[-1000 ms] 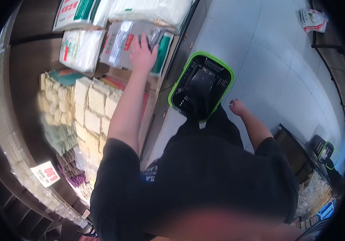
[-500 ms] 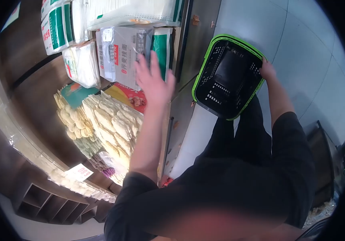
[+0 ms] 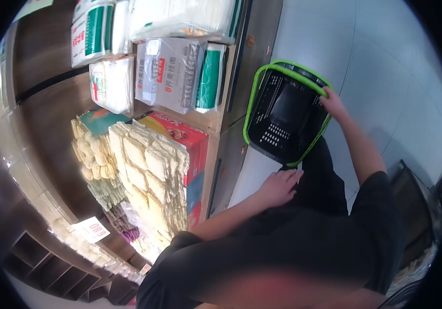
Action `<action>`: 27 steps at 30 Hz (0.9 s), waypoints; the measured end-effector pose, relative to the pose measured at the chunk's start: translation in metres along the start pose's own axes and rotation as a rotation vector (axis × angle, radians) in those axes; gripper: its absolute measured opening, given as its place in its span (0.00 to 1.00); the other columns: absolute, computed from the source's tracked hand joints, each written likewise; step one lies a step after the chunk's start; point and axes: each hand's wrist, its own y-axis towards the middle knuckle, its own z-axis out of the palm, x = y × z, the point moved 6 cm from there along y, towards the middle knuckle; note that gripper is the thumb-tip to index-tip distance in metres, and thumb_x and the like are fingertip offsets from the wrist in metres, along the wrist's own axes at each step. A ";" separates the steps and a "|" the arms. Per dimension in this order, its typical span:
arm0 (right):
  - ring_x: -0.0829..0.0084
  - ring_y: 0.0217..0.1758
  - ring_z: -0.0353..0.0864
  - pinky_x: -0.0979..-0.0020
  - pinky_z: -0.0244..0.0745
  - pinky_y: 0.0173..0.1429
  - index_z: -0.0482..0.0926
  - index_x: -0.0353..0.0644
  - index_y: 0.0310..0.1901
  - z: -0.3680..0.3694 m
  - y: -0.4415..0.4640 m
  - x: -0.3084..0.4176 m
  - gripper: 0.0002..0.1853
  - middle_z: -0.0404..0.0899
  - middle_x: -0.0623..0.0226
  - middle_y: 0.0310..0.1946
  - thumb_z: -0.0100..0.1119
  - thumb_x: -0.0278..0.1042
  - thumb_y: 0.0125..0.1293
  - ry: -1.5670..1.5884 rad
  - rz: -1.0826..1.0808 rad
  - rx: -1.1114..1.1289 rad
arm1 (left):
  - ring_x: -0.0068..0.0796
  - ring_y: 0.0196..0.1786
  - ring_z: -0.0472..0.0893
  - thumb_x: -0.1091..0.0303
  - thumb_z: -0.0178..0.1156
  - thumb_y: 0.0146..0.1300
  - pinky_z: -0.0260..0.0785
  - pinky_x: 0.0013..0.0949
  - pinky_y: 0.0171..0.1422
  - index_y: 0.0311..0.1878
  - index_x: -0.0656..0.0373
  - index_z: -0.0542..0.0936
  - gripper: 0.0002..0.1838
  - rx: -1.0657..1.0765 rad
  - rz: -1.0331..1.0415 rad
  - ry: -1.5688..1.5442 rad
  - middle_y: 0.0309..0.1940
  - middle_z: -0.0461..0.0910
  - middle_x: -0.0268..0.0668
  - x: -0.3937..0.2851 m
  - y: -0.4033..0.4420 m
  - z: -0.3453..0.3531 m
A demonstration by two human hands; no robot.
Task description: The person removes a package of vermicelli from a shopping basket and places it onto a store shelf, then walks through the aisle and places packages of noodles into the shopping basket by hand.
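Observation:
The fingers of my right hand (image 3: 334,104) are wrapped round the green handle at the upper right of a black basket (image 3: 294,155). A dark shape, too dim to make out, shows at the basket's bottom. My left hand (image 3: 279,188) is below the basket's near edge, in front of my dark clothing, with its fingers loosely extended and no held object visible. A small white piece shows beside its fingertips. To the left, grey-wrapped noodle packs (image 3: 169,74) lie on a shelf beside a green-and-white pack (image 3: 211,77).
Stacked pale dried noodle blocks (image 3: 149,170) fill the lower shelf, near red boxes (image 3: 196,149) and a price card (image 3: 91,229). White packs (image 3: 185,19) lie above. A dark stand (image 3: 411,216) is at the right, on the tiled floor (image 3: 385,67).
My left hand has left the grey noodle packs and come down to the basket's near side. My right hand has taken hold of the basket's handle, and the basket sits farther right in view.

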 end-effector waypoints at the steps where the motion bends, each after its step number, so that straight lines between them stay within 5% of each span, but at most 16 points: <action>1: 0.67 0.35 0.84 0.63 0.77 0.43 0.75 0.43 0.51 0.002 -0.032 0.033 0.17 0.81 0.59 0.33 0.59 0.39 0.64 0.123 -0.009 0.083 | 0.47 0.62 0.76 0.62 0.64 0.62 0.69 0.48 0.64 0.73 0.54 0.63 0.37 -0.060 -0.008 0.020 0.64 0.72 0.47 -0.004 -0.007 -0.015; 2: 0.73 0.35 0.83 0.66 0.77 0.42 0.76 0.43 0.49 -0.001 -0.067 0.065 0.14 0.81 0.63 0.32 0.59 0.40 0.65 0.065 -0.037 0.154 | 0.45 0.57 0.79 0.66 0.64 0.61 0.70 0.45 0.61 0.70 0.56 0.67 0.33 -0.166 0.013 0.017 0.57 0.78 0.44 -0.010 -0.015 -0.033; 6: 0.49 0.40 0.84 0.55 0.77 0.43 0.74 0.42 0.44 0.019 -0.198 0.117 0.12 0.81 0.50 0.34 0.59 0.39 0.64 -0.066 -0.267 0.016 | 0.44 0.50 0.82 0.74 0.65 0.57 0.72 0.40 0.57 0.59 0.57 0.77 0.24 -0.529 0.111 -0.204 0.46 0.82 0.41 0.010 -0.069 -0.049; 9: 0.67 0.31 0.82 0.62 0.77 0.39 0.76 0.42 0.43 0.068 -0.296 0.131 0.12 0.79 0.57 0.27 0.63 0.39 0.64 0.056 -0.274 0.142 | 0.45 0.53 0.79 0.74 0.64 0.55 0.71 0.43 0.58 0.58 0.55 0.77 0.25 -0.794 0.251 0.023 0.50 0.80 0.40 -0.002 -0.128 -0.069; 12: 0.71 0.37 0.82 0.66 0.76 0.46 0.80 0.38 0.44 0.141 -0.371 0.133 0.17 0.83 0.65 0.33 0.61 0.46 0.68 0.121 -0.255 0.576 | 0.46 0.56 0.76 0.74 0.64 0.49 0.69 0.46 0.59 0.57 0.53 0.79 0.27 -0.838 0.152 0.434 0.55 0.77 0.39 0.001 -0.181 -0.067; 15: 0.68 0.40 0.83 0.64 0.75 0.51 0.84 0.39 0.45 0.187 -0.404 0.129 0.20 0.85 0.61 0.36 0.62 0.51 0.68 -0.068 -0.272 0.756 | 0.43 0.51 0.74 0.69 0.65 0.46 0.66 0.47 0.54 0.53 0.47 0.81 0.26 -0.817 0.126 0.692 0.53 0.76 0.35 0.035 -0.224 -0.038; 18: 0.71 0.39 0.81 0.62 0.74 0.48 0.83 0.37 0.43 0.203 -0.395 0.104 0.22 0.85 0.57 0.34 0.64 0.52 0.64 -0.207 -0.313 0.795 | 0.42 0.50 0.74 0.65 0.66 0.46 0.65 0.46 0.52 0.45 0.48 0.82 0.18 -0.688 -0.029 0.611 0.47 0.77 0.34 0.052 -0.249 -0.018; 21: 0.67 0.42 0.83 0.61 0.74 0.49 0.83 0.38 0.45 0.197 -0.409 0.109 0.21 0.85 0.54 0.36 0.64 0.49 0.63 -0.213 -0.328 0.869 | 0.41 0.50 0.75 0.61 0.67 0.44 0.65 0.46 0.50 0.38 0.49 0.81 0.15 -0.583 0.045 0.596 0.42 0.77 0.34 0.054 -0.254 -0.008; 27: 0.65 0.45 0.83 0.61 0.74 0.52 0.83 0.39 0.48 0.175 -0.417 0.117 0.21 0.85 0.55 0.39 0.64 0.48 0.63 -0.317 -0.305 0.720 | 0.39 0.45 0.81 0.56 0.64 0.48 0.73 0.46 0.48 0.33 0.51 0.83 0.12 -0.322 0.115 0.629 0.33 0.83 0.35 0.050 -0.223 -0.001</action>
